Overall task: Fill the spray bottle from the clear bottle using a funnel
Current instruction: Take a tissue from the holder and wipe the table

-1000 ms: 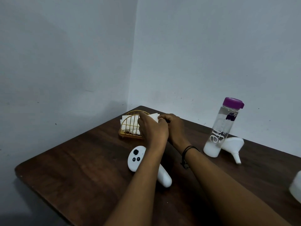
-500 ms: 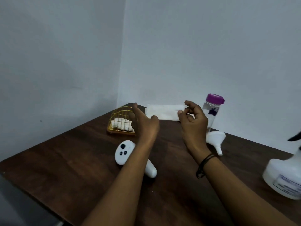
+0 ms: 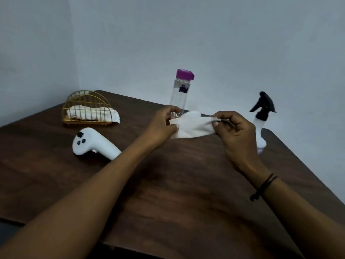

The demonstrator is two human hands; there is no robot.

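Observation:
A clear bottle (image 3: 180,94) with a purple cap stands upright at the back of the dark wooden table (image 3: 168,193). To its right stands a white spray bottle (image 3: 261,124) with a black trigger head, partly behind my right hand. Both hands hold one white tissue (image 3: 192,126) stretched between them in front of the clear bottle: my left hand (image 3: 162,126) pinches its left end, my right hand (image 3: 237,133) pinches its right end. The funnel is hidden from view.
A gold wire holder (image 3: 87,111) with white tissues sits at the back left. A white handheld controller (image 3: 93,144) lies in front of it. Walls close off the table's back and left. The table's right edge runs diagonally past the spray bottle.
A tissue has come out of the gold holder. Both hands have carried it to the right, in front of the clear bottle. The view has swung right, so the spray bottle shows fully.

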